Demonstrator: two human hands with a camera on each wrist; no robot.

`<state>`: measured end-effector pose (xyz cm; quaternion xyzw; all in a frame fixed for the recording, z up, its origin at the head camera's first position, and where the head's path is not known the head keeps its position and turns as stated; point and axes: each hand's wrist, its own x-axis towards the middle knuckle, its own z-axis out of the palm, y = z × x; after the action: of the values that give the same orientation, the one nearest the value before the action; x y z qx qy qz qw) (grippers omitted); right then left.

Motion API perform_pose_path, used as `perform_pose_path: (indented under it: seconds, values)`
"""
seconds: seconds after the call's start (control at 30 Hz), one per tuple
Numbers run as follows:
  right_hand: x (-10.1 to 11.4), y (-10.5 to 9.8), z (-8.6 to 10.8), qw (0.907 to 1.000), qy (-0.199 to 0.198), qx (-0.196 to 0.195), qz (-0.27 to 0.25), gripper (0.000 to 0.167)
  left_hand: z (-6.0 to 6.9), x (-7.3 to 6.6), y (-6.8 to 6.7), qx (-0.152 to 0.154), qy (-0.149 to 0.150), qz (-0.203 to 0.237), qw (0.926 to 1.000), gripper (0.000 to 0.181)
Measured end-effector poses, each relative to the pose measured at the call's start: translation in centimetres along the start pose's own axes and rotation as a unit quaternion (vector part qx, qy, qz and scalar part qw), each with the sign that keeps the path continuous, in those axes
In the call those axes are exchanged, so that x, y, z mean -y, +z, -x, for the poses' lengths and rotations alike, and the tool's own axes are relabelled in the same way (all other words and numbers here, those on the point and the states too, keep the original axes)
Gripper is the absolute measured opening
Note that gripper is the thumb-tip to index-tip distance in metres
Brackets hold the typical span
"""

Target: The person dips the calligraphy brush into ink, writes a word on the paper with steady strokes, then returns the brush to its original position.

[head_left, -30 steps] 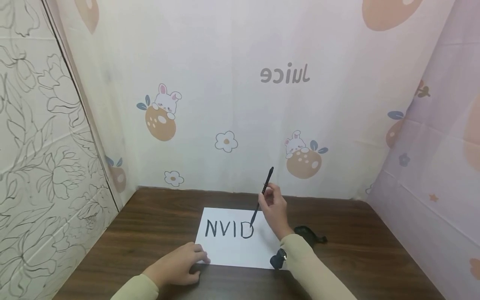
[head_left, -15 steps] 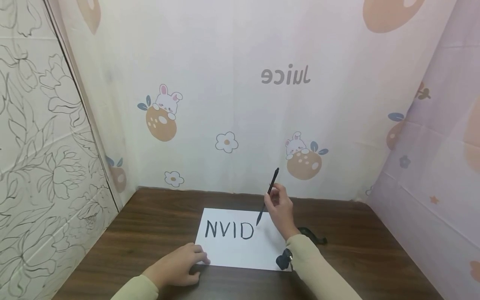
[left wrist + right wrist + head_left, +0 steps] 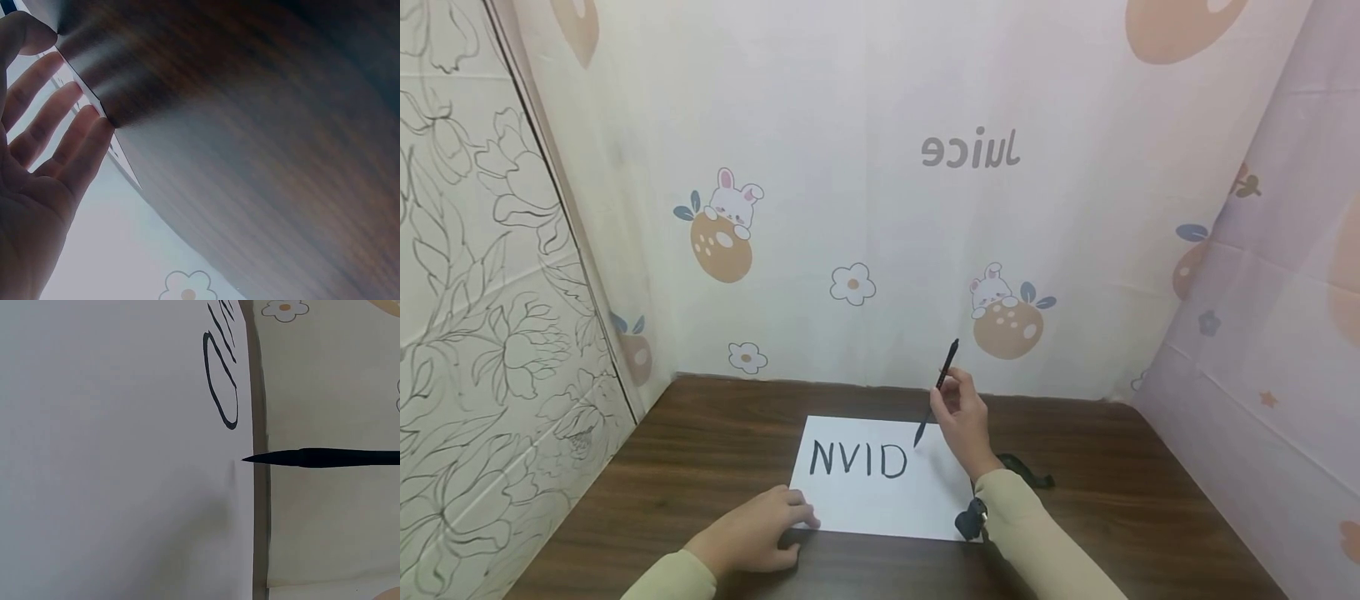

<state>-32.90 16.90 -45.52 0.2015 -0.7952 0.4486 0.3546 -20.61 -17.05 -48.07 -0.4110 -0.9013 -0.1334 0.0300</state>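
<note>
A white sheet of paper (image 3: 880, 507) lies on the dark wooden table, with the black letters NVID (image 3: 859, 460) painted across its upper left part. My right hand (image 3: 964, 423) pinches a black brush (image 3: 947, 363) between thumb and fingers, its shaft tilted with the top leaning right. In the right wrist view, the pointed brush tip (image 3: 256, 457) hovers just off the paper, beside the letter D (image 3: 220, 381); the right hand is out of that view. At the sheet's lower left corner rests my left hand (image 3: 756, 527), fingers extended and spread, fingertips on the paper's edge (image 3: 125, 164).
Behind the right forearm, a black object with a short handle-like end (image 3: 1028, 472) is partly hidden on the table (image 3: 1120, 500). A small black camera (image 3: 972, 520) sits at the right wrist. Printed curtains (image 3: 865, 208) enclose the table's back and sides.
The right hand has lifted the brush off the finished-looking curve of the D and shifted right with it, then nearly stopped. My left hand has stayed in place.
</note>
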Motion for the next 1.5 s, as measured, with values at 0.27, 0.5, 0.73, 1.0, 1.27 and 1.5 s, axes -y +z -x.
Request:
perform_pose_path:
  seconds: [0.27,0.5,0.73,1.0,1.27,1.5]
  values:
    - [0.05,-0.13,0.00,1.0000,-0.002,0.004,0.004,0.035,0.00,0.02,0.07,-0.005,0.002,-0.006,1.0000,0.028]
    - [-0.17,-0.09,0.04,0.9998,-0.018,0.004,0.008,0.032,0.12,0.10,0.03,-0.023,0.020,-0.019,0.9993,0.028]
    - [-0.17,-0.12,0.20,0.9998,-0.012,0.011,0.007,0.032,0.14,0.30,0.25,-0.030,0.031,-0.023,0.9988,0.029]
    - [-0.28,-0.13,0.42,0.9999,-0.001,0.013,0.003,0.032,0.09,0.31,0.25,-0.021,0.019,-0.017,0.9994,0.028]
    - [-0.53,-0.09,0.66,0.9999,-0.002,0.011,0.001,0.031,0.08,0.35,0.32,-0.015,0.014,-0.018,0.9996,0.028]
    - [-0.42,0.00,0.87,0.9996,0.021,0.017,-0.001,0.035,0.20,0.27,0.34,-0.013,0.010,-0.014,0.9998,0.028]
